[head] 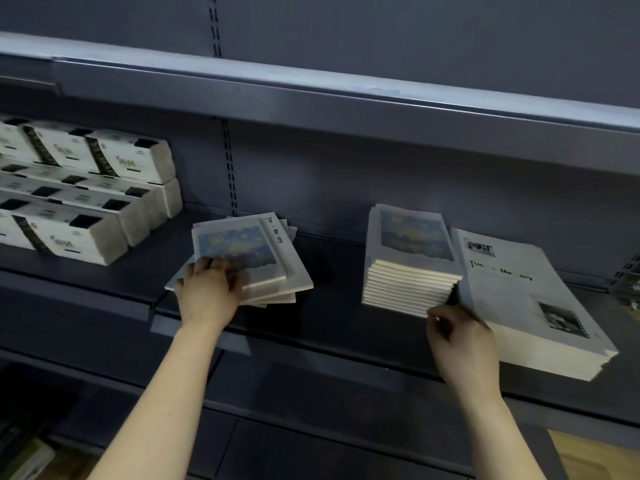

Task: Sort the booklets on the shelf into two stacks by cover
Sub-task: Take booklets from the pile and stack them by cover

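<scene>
Three lots of thin paper booklets on the dark grey metal shelf (346, 327): a loose fanned pile (258, 268) left of centre, messy, corners splayed, top one with a blue-yellow painted cover picture, the one under it showing a white strip printed "Tim Me ory" (middle letters faded); a neat square stack (410, 268) right of centre, same blue-yellow cover on top, cream page edges facing front; touching its right side a lower wider stack (530, 306), white matte cover, "Tim Me ory" in black, small dark logo top left, greyscale photo with film-strip edge lower right. Left hand (207, 292) lies palm down on the near left corner of the loose pile, fingers curled over the top cover, gripping or just pressing cannot tell. Right hand (462, 337) at the front where the two stacks meet, fingers loosely bent, tips at the lower page edges, not clearly holding anything. Far left, white rectangular packs (86, 202) with black bands, stacked in rows, print unreadable. Slotted upright (230, 168) on the back panel
</scene>
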Demonstrator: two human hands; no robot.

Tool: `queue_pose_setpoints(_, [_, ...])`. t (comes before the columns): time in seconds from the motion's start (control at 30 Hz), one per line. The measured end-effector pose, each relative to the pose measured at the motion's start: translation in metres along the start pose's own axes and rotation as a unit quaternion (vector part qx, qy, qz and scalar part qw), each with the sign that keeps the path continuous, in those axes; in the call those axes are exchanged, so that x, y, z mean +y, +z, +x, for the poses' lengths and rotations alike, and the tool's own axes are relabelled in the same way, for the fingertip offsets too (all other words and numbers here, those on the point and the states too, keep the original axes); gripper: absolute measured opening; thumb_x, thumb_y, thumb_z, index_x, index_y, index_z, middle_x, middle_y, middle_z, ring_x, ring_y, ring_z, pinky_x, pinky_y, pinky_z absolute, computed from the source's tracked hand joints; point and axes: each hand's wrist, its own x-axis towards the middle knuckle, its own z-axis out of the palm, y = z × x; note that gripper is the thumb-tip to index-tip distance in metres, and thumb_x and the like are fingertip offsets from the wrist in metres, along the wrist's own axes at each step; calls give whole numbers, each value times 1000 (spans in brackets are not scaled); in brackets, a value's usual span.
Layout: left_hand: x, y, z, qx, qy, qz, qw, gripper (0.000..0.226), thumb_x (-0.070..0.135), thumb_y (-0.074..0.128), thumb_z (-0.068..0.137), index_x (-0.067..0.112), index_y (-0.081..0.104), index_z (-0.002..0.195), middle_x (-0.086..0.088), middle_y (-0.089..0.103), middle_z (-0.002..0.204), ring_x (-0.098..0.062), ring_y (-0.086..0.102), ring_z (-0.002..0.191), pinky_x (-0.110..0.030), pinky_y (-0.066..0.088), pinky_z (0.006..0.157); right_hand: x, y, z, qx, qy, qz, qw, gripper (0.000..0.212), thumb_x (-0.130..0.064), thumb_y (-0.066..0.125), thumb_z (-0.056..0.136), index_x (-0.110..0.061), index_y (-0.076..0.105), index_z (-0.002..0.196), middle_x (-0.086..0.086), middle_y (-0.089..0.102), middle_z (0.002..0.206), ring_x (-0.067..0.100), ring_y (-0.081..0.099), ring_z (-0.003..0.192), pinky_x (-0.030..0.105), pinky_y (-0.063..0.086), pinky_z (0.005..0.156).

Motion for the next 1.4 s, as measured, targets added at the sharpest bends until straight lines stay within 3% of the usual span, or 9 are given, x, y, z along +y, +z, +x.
queue_pose_setpoints(0.3, [-6, 3, 13, 4, -22, -18, 1000, 55, 51, 56, 86, 6, 60, 116, -19, 59, 117, -38, 46, 111, -42, 33, 94, 17, 7, 3, 30, 17, -47, 998, 14, -5, 65, 78, -12, 72, 87, 12, 70, 84, 36, 57, 82, 35, 42, 74])
queue_pose_setpoints(0.53, [-6, -22, 35, -101, -127, -85, 983, 80, 57, 75, 62, 2, 57, 116, -17, 61, 113, -35, 54, 109, -38, 47, 86, 8, 8, -1, -1, 9, -8, 1000, 12, -7, 64, 80, -16, 71, 86, 9, 67, 84, 31, 57, 84, 28, 35, 68])
queue_pose_setpoints(0.67, [3, -27, 32, -51, -145, -268, 951, 48, 30, 69, 80, -1, 55, 115, -12, 63, 105, -30, 59, 94, -32, 41, 69, 2, 8, -4, -26, -2, -2, 1000, 11, -7, 66, 81, -16, 70, 85, -1, 58, 80, 24, 57, 81, 26, 33, 66])
queue_pose_setpoints(0.8, [32, -35, 4, 40, -89, -472, 876, 16, 13, 56, 92, 16, 44, 102, 6, 52, 83, -14, 52, 73, -31, 40, 66, 0, 5, -3, -43, -3, 12, 999, 12, -8, 65, 81, -17, 71, 87, -1, 60, 83, 22, 57, 83, 26, 35, 68])
queue_pose_setpoints(0.9, [49, -40, -7, 36, -48, -573, 817, 21, 10, 56, 92, 29, 49, 92, 7, 60, 92, -10, 59, 84, -32, 45, 80, 1, 2, -2, -55, -8, 23, 998, 12, -9, 64, 82, -18, 71, 87, 0, 62, 85, 20, 57, 82, 26, 36, 67])
queue_pose_setpoints(1.03, [77, -48, -17, -17, -9, -684, 729, 22, 6, 56, 92, 18, 53, 111, 5, 66, 104, -9, 64, 97, -23, 50, 82, -4, -6, -1, -86, 18, 116, 989, 11, -18, 60, 89, -23, 69, 86, -7, 64, 82, 10, 59, 77, 15, 39, 64])
queue_pose_setpoints(1.13, [104, -53, -28, -65, 7, -703, 708, 31, 6, 57, 91, 12, 50, 121, 4, 66, 106, -8, 65, 94, -19, 51, 77, -18, -16, 7, -110, 87, 260, 955, 21, -28, 50, 96, -23, 68, 87, -8, 70, 83, 9, 66, 76, 23, 52, 74])
queue_pose_setpoints(1.2, [122, -51, -35, -103, 26, -707, 699, 33, 5, 57, 90, 9, 50, 123, -3, 65, 111, -15, 64, 98, -24, 51, 80, -30, -27, 12, -117, 131, 373, 911, 28, -35, 41, 99, -22, 65, 90, 1, 73, 87, 19, 68, 66, 35, 55, 64])
queue_pose_setpoints(1.4, [167, -33, -63, -193, 64, -710, 675, 36, 13, 60, 89, 11, 50, 123, -4, 65, 114, -17, 65, 102, -24, 53, 80, -39, -54, 24, -144, 148, 554, 807, 14, -22, 49, 96, -11, 54, 103, 8, 63, 77, 18, 52, 42, 21, 35, 35])
